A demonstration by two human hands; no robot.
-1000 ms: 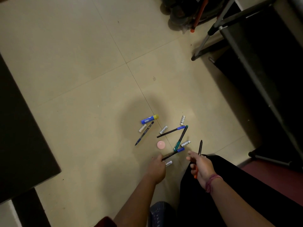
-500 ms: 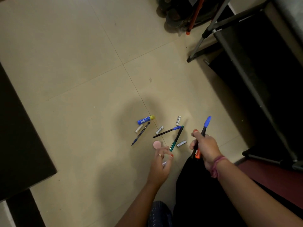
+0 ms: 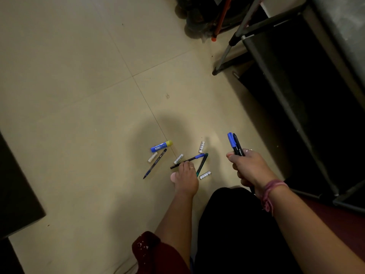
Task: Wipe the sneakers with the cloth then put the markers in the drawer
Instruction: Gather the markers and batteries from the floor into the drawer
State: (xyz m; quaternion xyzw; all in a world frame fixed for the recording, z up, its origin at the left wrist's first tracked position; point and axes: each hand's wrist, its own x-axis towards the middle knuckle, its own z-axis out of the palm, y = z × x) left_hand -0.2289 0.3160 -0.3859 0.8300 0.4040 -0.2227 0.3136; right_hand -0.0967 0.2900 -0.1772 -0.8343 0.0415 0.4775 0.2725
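A person looks down at a pale tiled floor (image 3: pixel 79 95) scattered with markers and small items. The right hand (image 3: pixel 249 169) is raised off the floor with its fingers curled round a bundle of markers (image 3: pixel 235 144); two tips show above the fist, one with a blue cap and one black, and how many more sit in the fist cannot be told. To the left of that hand, the left hand (image 3: pixel 185 178) reaches down to the floor, its fingertips on the dark end of a blue-capped marker (image 3: pixel 189 159); whether they have closed on it cannot be told. Just beside that marker, its cap end touching or nearly touching the blue cap, lies one green marker (image 3: pixel 201 164), running down toward the left hand. Farther left of the left hand lie one blue pen (image 3: pixel 155 164) and one blue glue stick (image 3: pixel 161 146) with a yellow cap. Four small white tubes lie around: two left of the blue-capped marker (image 3: pixel 152 157) (image 3: pixel 178 158), one above it (image 3: pixel 201 146), one below the green marker (image 3: pixel 205 175). A pink round object (image 3: pixel 173 177) peeks out beside the left hand. A dark metal-framed rack (image 3: pixel 286 95) stands far right of the right hand.
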